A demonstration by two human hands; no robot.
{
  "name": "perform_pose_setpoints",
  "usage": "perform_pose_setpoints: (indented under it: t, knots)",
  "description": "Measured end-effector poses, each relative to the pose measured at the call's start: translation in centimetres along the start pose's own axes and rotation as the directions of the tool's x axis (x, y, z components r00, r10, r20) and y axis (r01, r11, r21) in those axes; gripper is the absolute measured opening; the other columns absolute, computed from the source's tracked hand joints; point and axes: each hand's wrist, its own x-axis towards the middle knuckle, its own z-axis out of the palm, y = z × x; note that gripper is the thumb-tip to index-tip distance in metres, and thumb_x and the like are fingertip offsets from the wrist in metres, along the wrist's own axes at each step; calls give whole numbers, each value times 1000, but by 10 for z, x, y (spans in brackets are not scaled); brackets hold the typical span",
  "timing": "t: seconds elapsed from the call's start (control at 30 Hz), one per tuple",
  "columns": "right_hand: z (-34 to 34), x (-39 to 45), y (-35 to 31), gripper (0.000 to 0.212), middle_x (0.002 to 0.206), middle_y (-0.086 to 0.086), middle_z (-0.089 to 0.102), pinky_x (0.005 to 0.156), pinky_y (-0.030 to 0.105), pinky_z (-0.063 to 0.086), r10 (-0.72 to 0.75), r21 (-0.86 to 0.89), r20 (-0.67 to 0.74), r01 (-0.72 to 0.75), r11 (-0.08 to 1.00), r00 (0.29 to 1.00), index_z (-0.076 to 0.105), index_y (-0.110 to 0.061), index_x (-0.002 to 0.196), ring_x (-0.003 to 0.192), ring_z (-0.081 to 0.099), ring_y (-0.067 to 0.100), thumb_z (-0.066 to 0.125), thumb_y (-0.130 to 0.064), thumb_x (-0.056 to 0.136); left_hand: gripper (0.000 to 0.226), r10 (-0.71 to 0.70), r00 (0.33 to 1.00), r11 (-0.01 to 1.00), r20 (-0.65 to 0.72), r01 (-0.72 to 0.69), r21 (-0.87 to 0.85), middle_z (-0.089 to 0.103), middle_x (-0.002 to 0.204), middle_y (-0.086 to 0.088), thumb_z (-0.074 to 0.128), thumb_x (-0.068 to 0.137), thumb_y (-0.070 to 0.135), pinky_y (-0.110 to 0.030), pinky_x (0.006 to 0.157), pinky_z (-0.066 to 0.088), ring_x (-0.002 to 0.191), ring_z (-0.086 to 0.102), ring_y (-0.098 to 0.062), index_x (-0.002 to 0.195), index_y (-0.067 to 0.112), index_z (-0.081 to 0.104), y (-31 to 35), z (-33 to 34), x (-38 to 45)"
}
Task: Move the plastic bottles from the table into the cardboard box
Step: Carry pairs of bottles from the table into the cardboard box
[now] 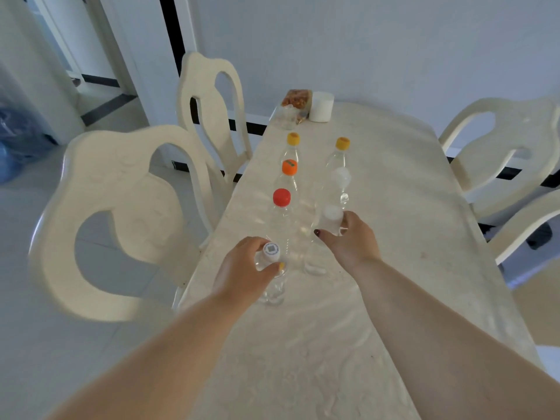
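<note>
Several clear plastic bottles stand upright in two rows on the cream table (409, 213). My left hand (242, 274) grips the neck of the nearest left-row bottle, the white-capped bottle (271, 250). My right hand (351, 241) is closed around the neck of the nearest right-row bottle, another white-capped bottle (331, 218). Behind them stand a red-capped bottle (281, 197), an orange-capped bottle (289, 167), two yellow-capped bottles (293, 139) (342, 144) and a further white-capped bottle (341, 177). No cardboard box is in view.
At the table's far end sit a snack bag (297, 100), a white roll (321, 107) and a clear glass (285, 118). Cream chairs stand left (121, 225) (212, 95) and right (500, 140) of the table. A blue bag (15, 137) lies on the floor at far left.
</note>
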Motion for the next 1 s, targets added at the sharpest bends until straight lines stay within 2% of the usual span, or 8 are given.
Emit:
perform_pose_setpoints:
  t: [0.17,0.3,0.5,0.67,0.8,1.0]
  knots:
    - [12,6,5,47,113,-6,65,77,32,43,64,89,-28,-61,994,998,60,-23,120,104,61,21,76,-40,79,36,-96,995,985,4,95,-147,69,108,15,84,73,31,-19,82,45,103,63,-3,106,31,68,-6,5,1]
    - [14,7,5,36,93,-15,59,72,31,40,75,131,-46,-68,989,996,59,-28,112,96,59,18,74,-37,81,34,-130,991,965,23,132,-229,72,106,16,85,72,27,-22,89,47,105,64,-3,101,33,70,-7,6,2]
    - [13,-2,9,31,85,-23,54,72,29,38,45,174,-50,-35,984,998,58,-30,108,90,56,16,75,-33,82,35,-137,991,965,8,135,-223,73,105,16,86,71,28,-24,90,48,105,65,-5,104,34,73,-6,5,3]
    - [1,-18,13,38,100,-16,63,76,26,41,52,253,-81,-30,967,995,63,-26,116,98,58,15,75,-32,81,36,-83,996,975,22,86,-205,73,108,14,86,74,26,-34,97,50,109,64,-8,107,30,73,-3,4,-1]
    - [-22,-37,17,30,95,-26,61,71,11,37,17,281,-130,21,959,991,62,-34,107,98,58,7,75,-35,80,29,0,999,981,39,8,-192,73,104,15,83,77,24,-33,93,51,106,65,-8,104,30,73,7,1,-6]
    - [-78,-81,18,27,96,-19,70,78,18,42,-1,336,-247,87,938,969,67,-35,105,99,62,-1,77,-36,79,24,157,983,968,92,-135,-213,73,101,16,81,80,23,-24,88,48,103,65,-2,100,31,71,46,1,-10]
